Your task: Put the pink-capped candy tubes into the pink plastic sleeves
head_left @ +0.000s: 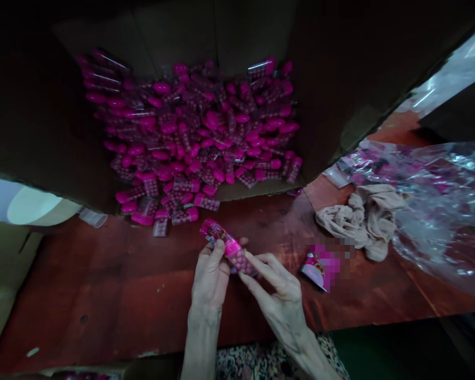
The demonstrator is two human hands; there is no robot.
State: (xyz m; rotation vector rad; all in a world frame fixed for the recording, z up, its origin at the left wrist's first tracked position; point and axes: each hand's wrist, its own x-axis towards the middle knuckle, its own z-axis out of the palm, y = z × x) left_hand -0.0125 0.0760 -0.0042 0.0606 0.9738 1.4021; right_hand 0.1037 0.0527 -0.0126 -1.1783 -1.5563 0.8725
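Close in front of me, a small clear bottle (239, 258) of round pink candies with a bright pink cap lies tilted between my hands. A pink printed sleeve (211, 229) sits at its cap end. How far the sleeve reaches over the cap is hard to make out. My left hand (210, 274) pinches the sleeve and cap end, thumb on top. The fingers of my right hand (277, 287) close on the bottle's candy-filled end. To the right of that hand lies a flat stack of pink printed sleeves (320, 266), partly blurred out.
A large cardboard box (328, 105), open toward me, holds a heap of similar bottles (190, 137), some spilling onto the red-brown table (114, 295). At right lie a crumpled cloth (360, 219) and clear plastic bags (439, 211). A pale bowl (43, 208) and clear cup (93, 217) are at left.
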